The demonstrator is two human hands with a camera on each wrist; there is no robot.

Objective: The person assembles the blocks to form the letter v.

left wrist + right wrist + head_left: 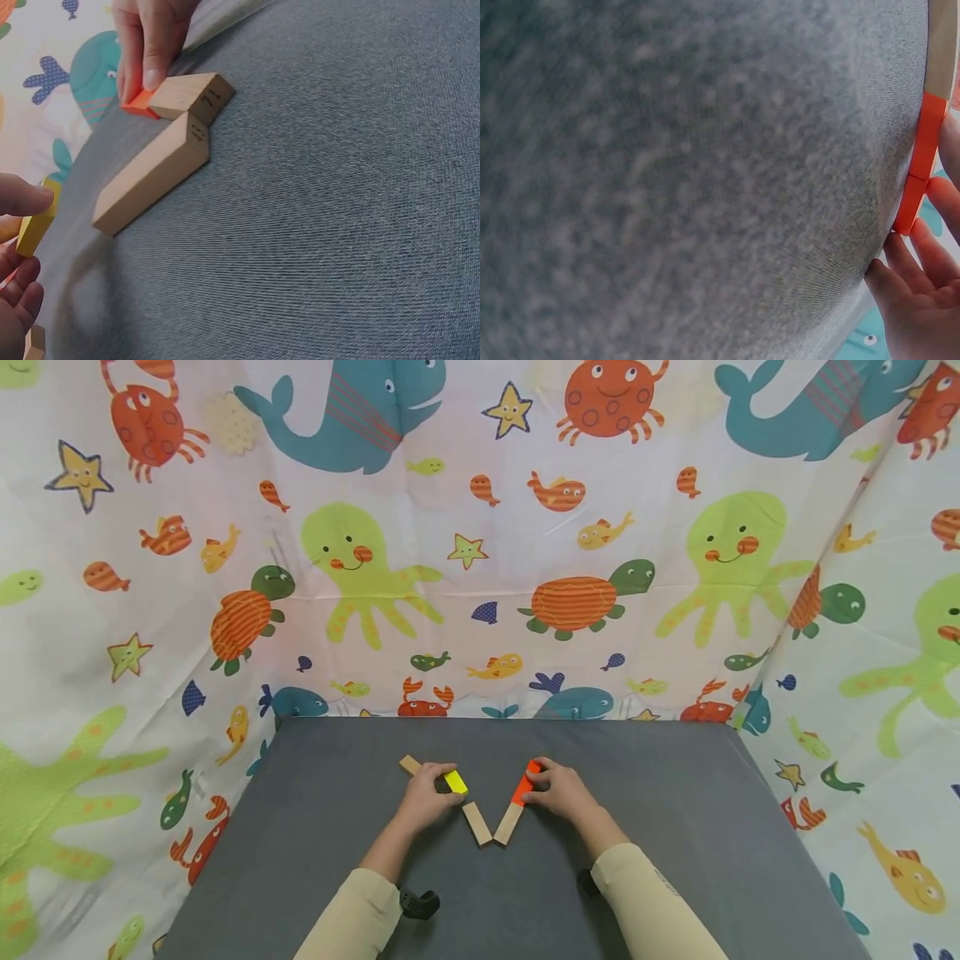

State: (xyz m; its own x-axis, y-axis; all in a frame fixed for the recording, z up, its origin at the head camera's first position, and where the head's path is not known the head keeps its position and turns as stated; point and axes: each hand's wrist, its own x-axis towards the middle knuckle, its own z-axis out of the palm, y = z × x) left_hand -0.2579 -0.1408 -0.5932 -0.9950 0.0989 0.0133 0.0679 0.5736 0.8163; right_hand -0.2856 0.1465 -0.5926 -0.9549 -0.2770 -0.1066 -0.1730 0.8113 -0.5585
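Handling yellow block (455, 782): left hand (422, 799) pinching ends; probably feeling light, stiff.
Orange blocks (522, 787): right hand (567, 791) pinching; sides likely offering hold.

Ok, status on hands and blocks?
Left hand pinches yellow block, gap to plain block. Right hand holds orange blocks. No obstruction visible.

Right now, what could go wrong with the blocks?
The yellow block, pinched in the left hand, might slip or knock the nearby wooden block numbered 43. The right hand, gripping the orange blocks, could push them out of line with the wooden block numbered 71.
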